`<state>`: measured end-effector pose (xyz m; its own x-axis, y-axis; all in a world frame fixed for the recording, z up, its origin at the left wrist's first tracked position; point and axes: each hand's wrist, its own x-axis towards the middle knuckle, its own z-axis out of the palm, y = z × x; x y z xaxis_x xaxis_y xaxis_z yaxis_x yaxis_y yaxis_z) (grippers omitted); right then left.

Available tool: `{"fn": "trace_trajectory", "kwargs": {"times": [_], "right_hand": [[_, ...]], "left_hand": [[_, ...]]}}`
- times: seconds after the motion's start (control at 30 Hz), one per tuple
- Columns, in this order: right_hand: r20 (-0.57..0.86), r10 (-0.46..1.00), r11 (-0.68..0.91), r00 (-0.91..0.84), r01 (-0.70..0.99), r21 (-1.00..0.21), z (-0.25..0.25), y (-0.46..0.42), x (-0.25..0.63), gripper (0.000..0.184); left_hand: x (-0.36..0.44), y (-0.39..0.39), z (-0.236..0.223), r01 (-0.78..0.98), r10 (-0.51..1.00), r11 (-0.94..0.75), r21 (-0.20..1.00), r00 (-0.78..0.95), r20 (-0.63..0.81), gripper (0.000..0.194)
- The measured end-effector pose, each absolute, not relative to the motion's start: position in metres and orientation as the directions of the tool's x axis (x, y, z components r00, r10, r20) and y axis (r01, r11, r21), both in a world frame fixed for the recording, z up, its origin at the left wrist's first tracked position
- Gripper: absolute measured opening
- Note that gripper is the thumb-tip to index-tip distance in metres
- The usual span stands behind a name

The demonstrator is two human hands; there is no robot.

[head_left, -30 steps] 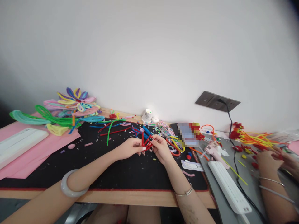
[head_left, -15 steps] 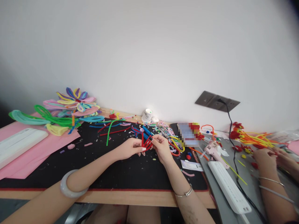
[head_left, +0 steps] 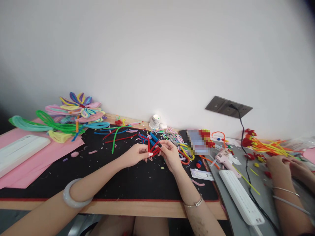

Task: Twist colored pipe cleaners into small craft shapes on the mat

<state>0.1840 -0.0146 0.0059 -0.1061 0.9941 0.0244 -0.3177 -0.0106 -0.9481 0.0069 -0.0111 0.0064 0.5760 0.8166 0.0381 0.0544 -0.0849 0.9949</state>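
Between my two hands is a bent bundle of red pipe cleaners (head_left: 154,150), held just above the black mat (head_left: 118,183). My left hand (head_left: 137,155) pinches its left end between thumb and fingers. On the other side, the thumb and index finger of my right hand (head_left: 169,155) grip the red strands. Blue pipe cleaners (head_left: 154,137) lie right behind the fingers. Loose red and blue stems and a green pipe cleaner (head_left: 114,141) rest farther left on the mat.
A colourful pipe-cleaner flower (head_left: 81,106) lies at the left, near a white power strip (head_left: 23,152) on pink paper. A paper cup (head_left: 155,122) stands by the wall. To the right are a hot glue gun (head_left: 226,160), another power strip (head_left: 241,196) and a co-worker's hands (head_left: 280,167).
My right hand has drawn slightly up and away from my left, and the red strands spread a little between them. The co-worker's hands at the right have shifted slightly.
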Motion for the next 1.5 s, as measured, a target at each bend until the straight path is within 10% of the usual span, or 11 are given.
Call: {"fn": "trace_trajectory", "kwargs": {"times": [1.5], "right_hand": [[-0.102,0.917,-0.168,-0.387,-0.141,-0.976,0.004,-0.021,0.180,0.018]], "left_hand": [[0.001,-0.021,0.021,0.329,0.611,-0.426,0.843,0.792,0.000,0.032]]}}
